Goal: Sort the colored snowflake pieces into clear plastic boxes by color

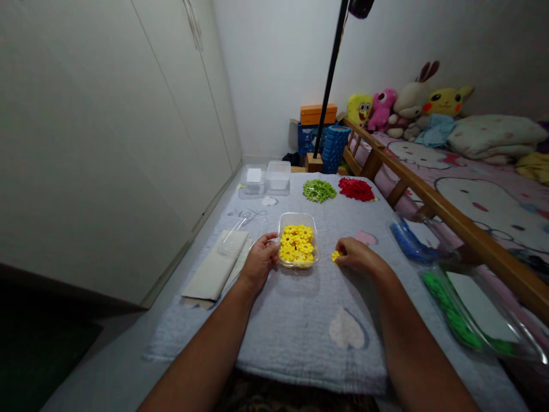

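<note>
From where I sit, the person's left hand (261, 260) has its thumb and fingers closed against the left wall of a clear tub (295, 265), which stands upright near the middle of the table (295, 326). Inside the tub I see a heap of yellow flowers (295, 243). Off to the right, apart from the tub and low over the table, the right hand (355, 254) pinches a single yellow flower (335, 256) between thumb and fingertips. I judge the yellow part to be well along, since nearly all the yellow I can make out lies in the tub; whether the pinched flower is coming out or going in, I cannot tell from this moment alone. The tub has no cover on it, and a clear lid (234, 237) lies to the left, partly over a folded pale sheet (217, 269), so closing up looks undone. At the far side, a light green pile (319, 190) and a red pile (356, 189) lie loose side by side, which I read as not boxed. Two more clear containers sit at the far left, a labelled box (253, 176) and a plain box (278, 174) beside it. Along the right edge, a blue-filled box (422, 234) and a green-filled box (480, 309) look packed, as far as I can judge.
</note>
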`<action>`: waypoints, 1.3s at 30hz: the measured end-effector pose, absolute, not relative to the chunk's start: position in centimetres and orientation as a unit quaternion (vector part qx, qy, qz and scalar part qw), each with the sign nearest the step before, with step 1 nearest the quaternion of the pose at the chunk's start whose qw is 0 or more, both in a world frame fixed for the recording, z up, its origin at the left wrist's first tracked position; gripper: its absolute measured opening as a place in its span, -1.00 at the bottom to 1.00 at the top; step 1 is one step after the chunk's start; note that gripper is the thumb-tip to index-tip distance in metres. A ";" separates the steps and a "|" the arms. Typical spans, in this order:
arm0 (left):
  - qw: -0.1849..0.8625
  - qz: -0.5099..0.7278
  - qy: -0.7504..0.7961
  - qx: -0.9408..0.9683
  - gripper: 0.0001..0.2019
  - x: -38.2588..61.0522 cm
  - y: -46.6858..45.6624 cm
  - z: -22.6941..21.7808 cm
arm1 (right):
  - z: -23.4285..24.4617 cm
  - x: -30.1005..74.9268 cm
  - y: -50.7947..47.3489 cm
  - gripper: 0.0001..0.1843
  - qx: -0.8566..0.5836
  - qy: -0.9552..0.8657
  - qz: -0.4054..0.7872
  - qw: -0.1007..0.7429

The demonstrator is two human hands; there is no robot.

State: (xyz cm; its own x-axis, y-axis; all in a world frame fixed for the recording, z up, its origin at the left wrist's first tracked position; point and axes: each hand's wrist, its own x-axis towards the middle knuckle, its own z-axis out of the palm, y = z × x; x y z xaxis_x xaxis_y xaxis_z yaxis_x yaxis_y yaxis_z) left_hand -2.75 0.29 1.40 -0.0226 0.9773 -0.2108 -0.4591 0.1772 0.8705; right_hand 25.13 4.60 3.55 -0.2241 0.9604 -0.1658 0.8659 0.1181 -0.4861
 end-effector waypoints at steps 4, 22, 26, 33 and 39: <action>0.635 0.567 0.430 0.300 -0.50 -2.7 0.3 1.2 | 4.7 25.1 4.7 -0.91 -0.598 -0.735 0.294 0.128; 0.633 0.568 0.432 0.299 -0.49 -2.7 0.3 1.4 | 8.1 17.0 6.2 -0.91 -0.536 -0.713 0.273 0.361; 0.631 0.571 0.428 0.303 -0.50 -2.7 0.3 1.4 | 7.6 14.9 5.7 -0.89 -0.520 -0.759 0.168 0.354; 0.633 0.566 0.434 0.301 -0.47 -2.7 0.3 1.3 | 6.8 17.1 4.9 -0.85 -0.526 -0.728 0.215 0.383; 0.617 0.571 0.439 0.319 -0.50 -2.6 0.3 1.4 | 5.3 19.7 4.4 -0.81 -0.571 -0.692 0.227 0.378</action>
State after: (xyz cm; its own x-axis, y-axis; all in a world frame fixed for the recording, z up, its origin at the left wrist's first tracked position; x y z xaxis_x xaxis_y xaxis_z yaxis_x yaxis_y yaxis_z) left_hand -2.59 0.29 1.39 -0.0361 0.9836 -0.1769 -0.4236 0.1453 0.8941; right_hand 19.75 4.44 5.27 -0.0618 0.9626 0.2636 0.6188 0.2442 -0.7467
